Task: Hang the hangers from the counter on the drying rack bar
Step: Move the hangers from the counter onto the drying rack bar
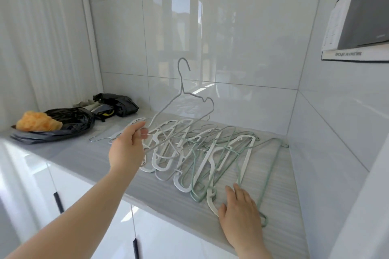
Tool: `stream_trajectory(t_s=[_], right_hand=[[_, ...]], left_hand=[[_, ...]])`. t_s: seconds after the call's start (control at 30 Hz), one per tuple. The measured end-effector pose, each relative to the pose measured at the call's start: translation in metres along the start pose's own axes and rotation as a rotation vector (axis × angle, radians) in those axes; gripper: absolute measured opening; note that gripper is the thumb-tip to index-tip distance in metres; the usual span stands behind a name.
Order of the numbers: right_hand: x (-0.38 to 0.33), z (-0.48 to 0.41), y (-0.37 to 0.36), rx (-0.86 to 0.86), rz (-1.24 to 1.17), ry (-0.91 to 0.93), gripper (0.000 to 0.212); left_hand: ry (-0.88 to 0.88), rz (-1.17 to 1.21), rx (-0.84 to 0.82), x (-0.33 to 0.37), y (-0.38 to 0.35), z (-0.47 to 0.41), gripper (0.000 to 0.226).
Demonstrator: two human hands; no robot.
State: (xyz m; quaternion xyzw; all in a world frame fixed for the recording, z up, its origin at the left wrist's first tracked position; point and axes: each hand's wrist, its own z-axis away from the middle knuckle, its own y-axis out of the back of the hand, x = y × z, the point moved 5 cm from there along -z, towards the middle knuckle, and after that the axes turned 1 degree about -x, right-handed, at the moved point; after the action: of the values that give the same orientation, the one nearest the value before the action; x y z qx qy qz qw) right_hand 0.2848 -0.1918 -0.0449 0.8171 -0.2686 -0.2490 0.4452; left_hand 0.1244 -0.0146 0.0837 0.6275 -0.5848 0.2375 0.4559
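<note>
One grey wire hanger (181,90), centre of frame, is raised off the heap with its hook uppermost against the tiles. The left hand (128,149), centre-left, has fingers and thumb curled round the hanger's lower left corner. The heap of hangers (200,153), white and pale green, is fanned across the middle of the counter (168,200), overlapping and partly interlocked. The right hand (240,212), lower right, lies flat with fingers straight on the near ends of the heap, grasping nothing. The drying rack bar is not in view. Handling note, as a judgement: lift the grey hanger straight up and slightly back so its end notch clears the neighbouring shoulders. Keep the flat hand pressing the heap down so nothing trails off the edge, and check the hook is free before carrying it away. Surface: grey streaked counter over glossy white cabinet doors (80,191) with dark handles, lower left. On it, far left, sits an orange bundle (37,123) on a black plastic bag (71,120). A second black bag (120,103) lies behind it, and a lone thin wire hanger (101,137) lies apart from the heap. Room: pale curtain (42,38) in the upper left, large reflective white tiles across the back, and a grey framed panel (362,17) in the upper right.
</note>
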Motion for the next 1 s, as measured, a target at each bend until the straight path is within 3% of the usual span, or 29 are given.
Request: stream_trajectory(t_s=[0.23, 0.4, 0.6, 0.7, 0.77, 0.87, 0.93, 1.0], right_hand=[[-0.015, 0.010, 0.020, 0.086, -0.038, 0.145, 0.036], [-0.047, 0.021, 0.048, 0.125, -0.147, 0.208, 0.037], [-0.160, 0.031, 0.131, 0.352, -0.314, 0.410, 0.044], [-0.226, 0.056, 0.176, 0.498, -0.486, 0.509, 0.057], [-0.267, 0.081, 0.199, 0.559, -0.590, 0.572, 0.054], [-0.325, 0.123, 0.224, 0.500, -0.711, 0.662, 0.040], [-0.360, 0.153, 0.238, 0.374, -0.769, 0.733, 0.027], [-0.394, 0.184, 0.251, 0.227, -0.813, 0.825, 0.026]], left_hand=[[-0.085, 0.014, 0.029, 0.001, 0.084, 0.020, 0.032], [-0.101, -0.023, 0.034, 0.006, 0.160, 0.047, 0.058], [-0.140, -0.043, 0.161, 0.018, 0.285, 0.117, 0.048], [-0.121, -0.084, 0.226, 0.022, 0.352, 0.169, 0.062], [-0.121, -0.140, 0.256, 0.028, 0.394, 0.205, 0.071], [-0.114, -0.203, 0.326, 0.039, 0.455, 0.258, 0.067], [-0.110, -0.255, 0.374, 0.050, 0.494, 0.293, 0.053], [-0.071, -0.318, 0.403, 0.056, 0.531, 0.323, 0.054]])
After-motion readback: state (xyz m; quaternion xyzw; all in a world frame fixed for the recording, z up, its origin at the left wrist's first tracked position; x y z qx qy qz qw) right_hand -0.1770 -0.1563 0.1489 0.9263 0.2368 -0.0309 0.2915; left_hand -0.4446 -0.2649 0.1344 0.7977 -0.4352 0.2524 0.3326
